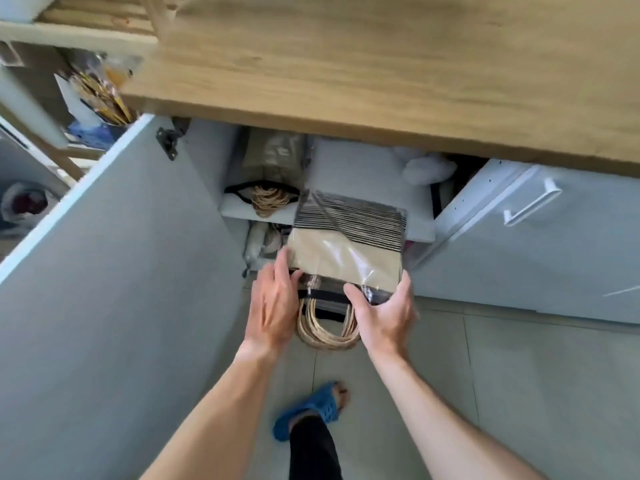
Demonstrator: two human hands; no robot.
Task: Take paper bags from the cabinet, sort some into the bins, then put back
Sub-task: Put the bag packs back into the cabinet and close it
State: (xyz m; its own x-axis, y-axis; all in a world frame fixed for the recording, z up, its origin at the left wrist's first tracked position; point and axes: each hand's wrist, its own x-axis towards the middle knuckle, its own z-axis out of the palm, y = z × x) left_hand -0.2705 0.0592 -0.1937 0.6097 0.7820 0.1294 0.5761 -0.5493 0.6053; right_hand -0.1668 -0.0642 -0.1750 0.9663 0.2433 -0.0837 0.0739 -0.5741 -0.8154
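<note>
A thick pack of brown paper bags [346,258] in clear plastic wrap, with twisted paper handles [325,327] hanging toward me, sits half out of the open cabinet [381,174]. My left hand [273,306] presses flat against the pack's left side. My right hand [388,310] grips its lower right corner, thumb on top. A second bundle of paper bags [270,199] lies further back on the cabinet shelf, handles facing out.
The cabinet's left door [114,271] stands wide open beside my left arm. A wooden countertop [381,64] overhangs the cabinet. A closed white door with a handle [530,206] is at right. My foot in a blue slipper [311,410] rests on the tiled floor.
</note>
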